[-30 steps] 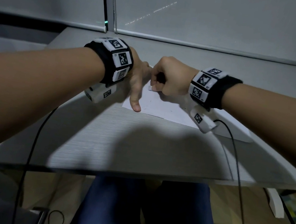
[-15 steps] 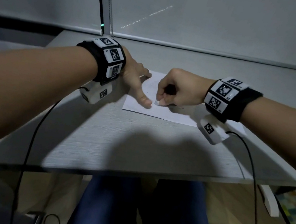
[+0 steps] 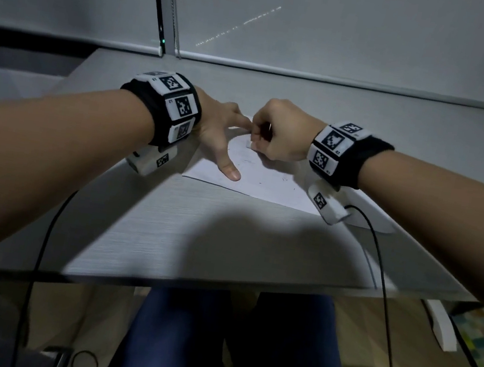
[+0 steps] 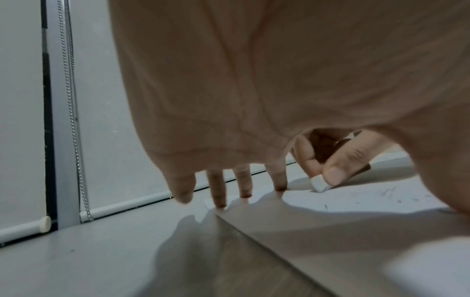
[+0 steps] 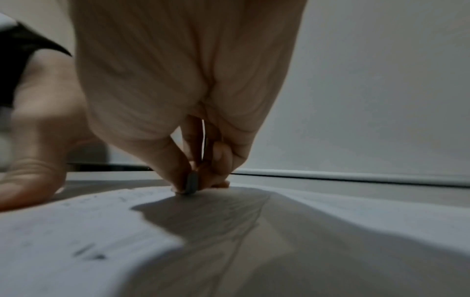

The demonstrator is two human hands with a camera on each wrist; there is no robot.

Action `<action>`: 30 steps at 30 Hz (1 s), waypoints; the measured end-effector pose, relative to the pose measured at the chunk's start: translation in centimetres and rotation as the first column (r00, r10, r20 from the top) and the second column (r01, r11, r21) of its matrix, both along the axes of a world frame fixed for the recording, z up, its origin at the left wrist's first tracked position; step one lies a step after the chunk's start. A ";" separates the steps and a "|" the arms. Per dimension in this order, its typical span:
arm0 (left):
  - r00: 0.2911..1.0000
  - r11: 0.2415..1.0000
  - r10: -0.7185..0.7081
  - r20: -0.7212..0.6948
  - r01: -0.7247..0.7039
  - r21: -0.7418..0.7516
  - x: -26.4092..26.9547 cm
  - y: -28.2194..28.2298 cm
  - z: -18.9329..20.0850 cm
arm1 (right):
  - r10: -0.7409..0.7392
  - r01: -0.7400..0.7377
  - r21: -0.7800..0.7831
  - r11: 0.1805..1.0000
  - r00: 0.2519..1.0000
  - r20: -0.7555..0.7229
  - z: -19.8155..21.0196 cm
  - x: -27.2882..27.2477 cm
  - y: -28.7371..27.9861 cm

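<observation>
**Two hands, one sheet, one small eraser**

Most of the scene is a pale grey tabletop (image 3: 194, 239) with a fine, straight wood-grain laminate and a thin square front edge. Behind it hangs a matte grey roller blind (image 3: 352, 27) with a round white bottom rail and a metal bead chain (image 4: 73, 112) beside a dark window post.

A white sheet of paper (image 3: 266, 177) lies flat on the tabletop, smooth and uncreased, turned a little askew to the front edge. A broad bare strip of tabletop lies between the sheet's near edge and the front edge. More open surface runs from its far edge to the blind.

The left hand (image 3: 217, 129) is spread wide with its grip released. Its straight fingers (image 4: 218, 193) come down at the sheet's far left corner, and the thumb lies flat on the paper close to the near edge. The right hand (image 3: 282, 136) sits just beside it, knuckles up, with its grip clenched around the eraser.

Both wrists carry black fabric bands (image 3: 170, 106) set with white tiles printed in black square codes. Tiny characters beside the codes are too small to read. Thin black cables (image 3: 379, 266) trail off the front edge.

The eraser (image 4: 319, 184) is a small white block with rounded corners, pinched between the right thumb and fingertips. Its lower end touches the paper, close to the left index fingertip.

Faint grey pencil strokes and dark specks are scattered across the sheet, and none can be read as words.
</observation>
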State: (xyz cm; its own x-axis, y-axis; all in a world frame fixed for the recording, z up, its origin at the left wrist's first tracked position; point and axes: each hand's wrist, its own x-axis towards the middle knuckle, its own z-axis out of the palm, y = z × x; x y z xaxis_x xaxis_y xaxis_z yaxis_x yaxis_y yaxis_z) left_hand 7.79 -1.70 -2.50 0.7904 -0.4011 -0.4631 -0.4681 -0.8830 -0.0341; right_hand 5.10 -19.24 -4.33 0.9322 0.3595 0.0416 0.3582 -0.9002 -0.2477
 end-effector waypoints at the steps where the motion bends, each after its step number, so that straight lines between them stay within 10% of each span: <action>1: 1.000 1.000 -0.001 0.011 0.001 0.007 0.1 -0.1 0.0 | -0.004 0.004 -0.013 1.000 1.000 0.005 0.0 0.1 0.1; 8: 1.000 1.000 -0.012 0.000 0.012 -0.007 0.3 -0.2 -0.3 | 0.166 -0.167 -0.006 0.986 0.984 -0.066 0.1 -1.7 1.1; 30: 0.999 0.999 0.014 -0.043 -0.016 -0.044 0.8 0.4 -0.9 | 0.074 -0.074 0.017 0.997 0.997 0.017 0.0 0.4 2.2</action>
